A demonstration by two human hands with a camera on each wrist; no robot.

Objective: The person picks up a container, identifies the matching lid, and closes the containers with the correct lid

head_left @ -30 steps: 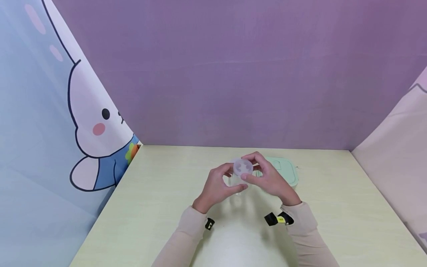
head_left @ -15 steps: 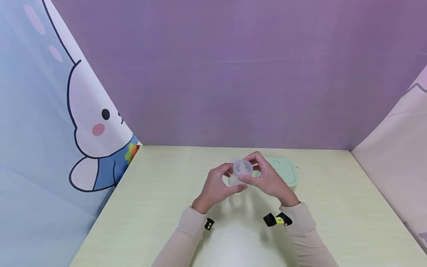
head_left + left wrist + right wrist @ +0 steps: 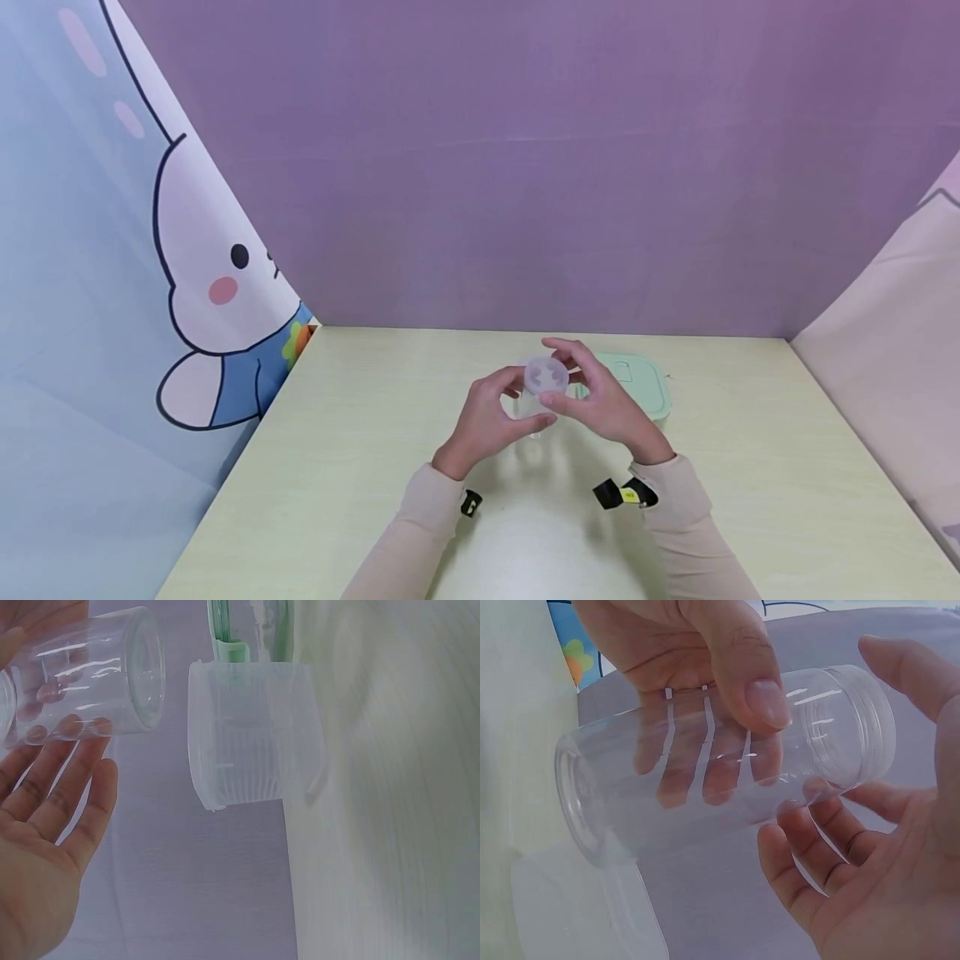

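Two hands meet above the pale wooden table [image 3: 360, 467]. Behind sits a mint-lidded translucent ribbed plastic container [image 3: 251, 735]. The left hand [image 3: 483, 421] grips a smooth clear cylindrical plastic jar [image 3: 720, 761], held tilted, lidded end toward the head camera; the right hand [image 3: 600, 400] pinches its round frosted lid [image 3: 546, 375].

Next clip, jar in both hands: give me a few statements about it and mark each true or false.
1. The left hand grips the clear jar. True.
2. The jar stands upright on the table. False: it is held above it, tilted on its side.
3. A green-lidded box sits on the table behind the right hand. True.
4. The jar is full of liquid. False: it looks empty.
5. The right hand's fingers are at the jar's lid end. True.
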